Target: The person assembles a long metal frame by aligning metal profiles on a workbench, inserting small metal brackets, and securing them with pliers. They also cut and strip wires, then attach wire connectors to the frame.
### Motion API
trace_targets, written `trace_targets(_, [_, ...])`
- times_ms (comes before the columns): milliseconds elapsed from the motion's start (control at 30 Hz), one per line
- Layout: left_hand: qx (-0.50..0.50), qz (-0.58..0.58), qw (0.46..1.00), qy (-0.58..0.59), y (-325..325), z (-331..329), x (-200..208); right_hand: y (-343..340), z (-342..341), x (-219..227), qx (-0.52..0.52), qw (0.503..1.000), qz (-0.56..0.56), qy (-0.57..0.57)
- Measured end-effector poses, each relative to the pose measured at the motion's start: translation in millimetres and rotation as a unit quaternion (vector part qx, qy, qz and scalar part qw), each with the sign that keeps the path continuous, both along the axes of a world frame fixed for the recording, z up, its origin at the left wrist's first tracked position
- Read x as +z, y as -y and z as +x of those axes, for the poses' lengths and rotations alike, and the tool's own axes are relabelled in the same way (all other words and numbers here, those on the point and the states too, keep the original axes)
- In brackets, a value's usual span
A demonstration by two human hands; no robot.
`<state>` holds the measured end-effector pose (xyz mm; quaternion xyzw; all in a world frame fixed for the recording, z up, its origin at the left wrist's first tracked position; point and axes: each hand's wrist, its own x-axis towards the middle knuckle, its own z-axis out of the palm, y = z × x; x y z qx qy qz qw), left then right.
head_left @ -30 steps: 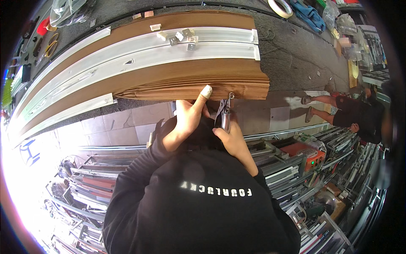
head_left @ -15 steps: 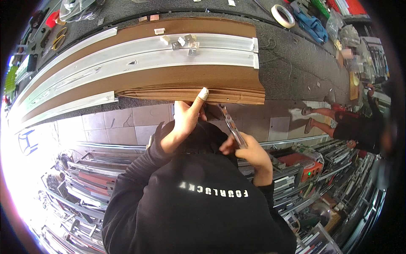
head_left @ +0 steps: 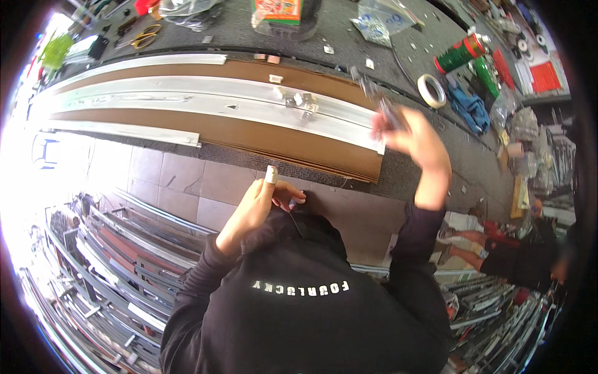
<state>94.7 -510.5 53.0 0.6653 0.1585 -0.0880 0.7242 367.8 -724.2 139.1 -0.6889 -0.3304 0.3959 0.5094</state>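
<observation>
My right hand [head_left: 420, 140] is raised over the right end of the white metal profiles [head_left: 249, 107], gripping a metal plier-like hand tool [head_left: 367, 86]. Motion blurs the tool, and its exact kind does not show. Beneath the profiles lies brown cardboard [head_left: 274, 140], its folded layers showing along the near edge. My left hand [head_left: 258, 202] is just off that edge, thumb up and fingers apart, touching nothing visible. White tape wraps its thumb tip. Several small white and grey blocks [head_left: 302, 103] sit on the profiles.
A roll of tape [head_left: 431, 91], a blue cloth [head_left: 468, 109] and a green-red spray can [head_left: 461, 53] lie at the bench's right. Yellow-handled scissors [head_left: 146, 36] are far left. Racks of metal bars [head_left: 124, 249] stand behind me. Another person [head_left: 517, 262] is at right.
My left hand has let go of the cardboard's near edge and drawn back. My right hand has swung up and right with the tool, over the profiles' end. The view has shifted.
</observation>
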Motion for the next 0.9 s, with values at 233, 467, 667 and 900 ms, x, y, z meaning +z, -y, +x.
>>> trace_targets(233, [0.153,-0.049,0.986,-0.035,22,-29,-10,-141,94,-50,-0.117,0.845,-0.051,0.52])
trace_targets(467, [0.239,-0.01,0.971,0.014,28,-28,-19,24,82,-35,-0.075,0.927,-0.165,0.328])
trace_targets(667, [0.22,0.078,0.96,0.156,46,27,-8,37,31,-84,-0.121,0.893,-0.106,0.421])
trace_targets(900, [0.122,0.406,0.832,0.358,55,106,15,57,24,-89,-0.188,0.934,-0.05,0.301])
